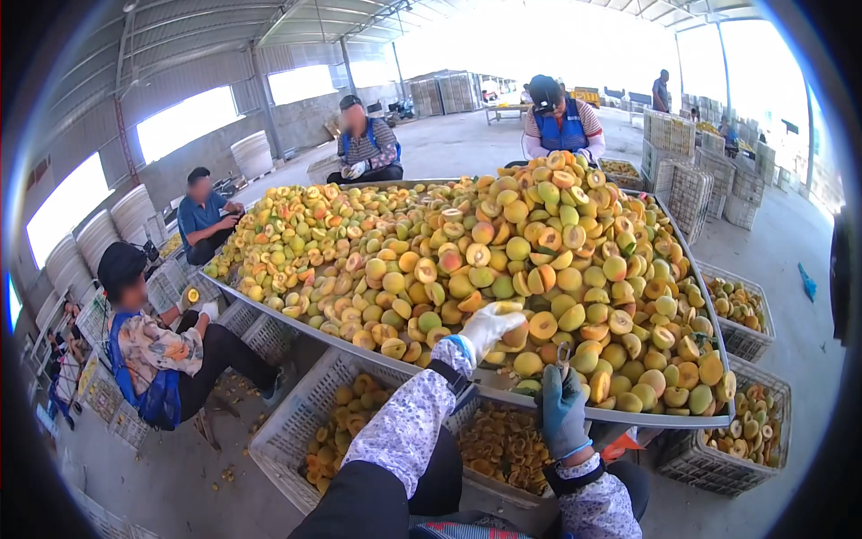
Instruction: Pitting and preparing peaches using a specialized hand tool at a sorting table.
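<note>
Before me is a metal-rimmed table (pixel 693 423) heaped with halved and whole peach-like fruit (pixel 478 255). My left hand (pixel 490 330), in a white glove, reaches over the near edge onto the pile, fingers stretched forward and touching or just above an orange-yellow fruit (pixel 516 335); whether it grips it, I cannot tell. My right hand (pixel 564 409), in a blue-grey glove, is closed around a small tool with a metal loop (pixel 563 353) that points up at the near rim. Halved fruit lies just beyond the tool.
Below the near edge stand a plastic crate of fruit (pixel 289 431) and a crate of small fruit pieces (pixel 502 495). More crates stand at the right (pixel 714 465). A co-worker (pixel 158 350) sits close at the left; others sit around the far side.
</note>
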`<state>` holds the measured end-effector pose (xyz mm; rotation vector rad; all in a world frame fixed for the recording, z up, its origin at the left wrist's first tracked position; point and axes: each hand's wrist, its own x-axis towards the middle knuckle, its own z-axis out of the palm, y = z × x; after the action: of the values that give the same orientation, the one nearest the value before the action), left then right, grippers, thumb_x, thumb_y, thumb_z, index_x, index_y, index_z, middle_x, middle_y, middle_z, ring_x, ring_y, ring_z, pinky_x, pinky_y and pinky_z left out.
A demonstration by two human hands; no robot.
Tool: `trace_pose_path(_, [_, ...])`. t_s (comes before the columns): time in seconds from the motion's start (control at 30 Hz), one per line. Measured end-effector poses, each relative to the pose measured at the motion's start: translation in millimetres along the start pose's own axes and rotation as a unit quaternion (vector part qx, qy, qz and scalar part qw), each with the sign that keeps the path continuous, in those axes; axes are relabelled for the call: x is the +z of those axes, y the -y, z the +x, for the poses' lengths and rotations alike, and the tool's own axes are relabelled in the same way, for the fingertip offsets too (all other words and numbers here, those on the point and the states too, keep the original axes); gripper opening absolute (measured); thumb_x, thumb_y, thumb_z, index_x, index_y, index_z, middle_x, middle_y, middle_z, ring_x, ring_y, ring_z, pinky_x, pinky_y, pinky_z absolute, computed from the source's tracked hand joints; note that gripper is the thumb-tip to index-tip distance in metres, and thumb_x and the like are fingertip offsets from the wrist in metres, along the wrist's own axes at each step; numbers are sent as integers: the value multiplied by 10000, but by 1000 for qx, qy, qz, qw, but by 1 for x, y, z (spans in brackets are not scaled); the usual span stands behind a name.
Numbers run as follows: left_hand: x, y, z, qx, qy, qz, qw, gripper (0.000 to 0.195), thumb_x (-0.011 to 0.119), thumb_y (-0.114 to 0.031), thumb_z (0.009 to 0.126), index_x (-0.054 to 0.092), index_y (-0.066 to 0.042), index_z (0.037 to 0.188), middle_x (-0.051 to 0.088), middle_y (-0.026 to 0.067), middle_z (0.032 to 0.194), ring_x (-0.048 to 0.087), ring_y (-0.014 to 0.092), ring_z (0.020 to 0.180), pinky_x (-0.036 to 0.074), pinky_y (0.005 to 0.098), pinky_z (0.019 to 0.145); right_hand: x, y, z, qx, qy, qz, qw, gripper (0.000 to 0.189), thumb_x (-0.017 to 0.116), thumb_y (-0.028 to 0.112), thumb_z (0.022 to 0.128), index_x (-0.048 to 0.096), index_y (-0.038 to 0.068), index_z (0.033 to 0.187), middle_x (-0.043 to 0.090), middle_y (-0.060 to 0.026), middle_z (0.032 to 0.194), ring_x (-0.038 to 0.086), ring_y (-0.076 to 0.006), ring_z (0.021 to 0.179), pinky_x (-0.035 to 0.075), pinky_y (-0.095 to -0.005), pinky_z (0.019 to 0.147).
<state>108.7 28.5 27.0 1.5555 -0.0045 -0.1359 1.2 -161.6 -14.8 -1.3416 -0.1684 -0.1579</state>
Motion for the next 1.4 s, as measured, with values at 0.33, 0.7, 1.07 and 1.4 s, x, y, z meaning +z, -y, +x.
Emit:
trace_pose_path(0.33, [24,1,-91,163,-16,-289,943,420,505,-276,1059,557,48,1321,656,161,1228,678,237,1047,574,376,885,33,-3,-1,-191,85,-332,920,185,607,199,992,609,15,999,650,-216,778,651,-417,699,487,-439,588])
trace_pose_path(0.7, [36,13,-82,90,-36,-362,927,440,473,-302,1047,580,48,1292,670,169,1230,678,256,1086,579,371,919,26,-8,2,-141,97,-299,939,186,643,216,975,629,32,997,655,-217,772,656,-439,723,490,-457,589])
trace_pose_path(1.07, [33,-8,-102,159,53,-293,941,457,467,-219,1075,453,22,1463,545,140,1427,560,248,1288,473,350,1064,35,0,3,-116,118,-155,974,183,535,166,1005,601,-4,1019,637,-186,764,618,-304,638,465,-386,589])
trace_pose_path(1.4, [25,12,-95,74,-80,-334,936,642,361,-525,1060,595,37,1265,698,191,1104,703,280,916,593,358,768,35,6,-8,-123,126,-243,954,218,603,210,991,610,12,1081,658,-263,826,651,-467,773,482,-491,611])
